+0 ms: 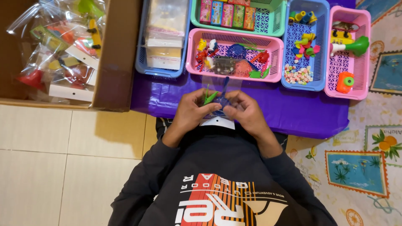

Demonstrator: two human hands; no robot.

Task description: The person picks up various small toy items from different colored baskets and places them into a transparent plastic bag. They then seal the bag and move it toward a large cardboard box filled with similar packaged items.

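Seen from above, a person in a dark long-sleeved top sits at a low surface covered with purple plastic sheet. Along its far edge stand plastic mesh baskets. A long blue basket holds stacked clear packets. A green basket holds a row of small colourful boxes. Below it, a pink basket holds mixed small plastic toys. A tall blue basket holds little coloured pieces and pale beads. A second pink basket at the far right holds a green horn-shaped toy and an orange toy. To the left, an open cardboard box holds filled clear bags.

Both hands meet just before the chest. The left hand and right hand are closed, fingers pinching a small clear plastic bag containing green and blue toy pieces.
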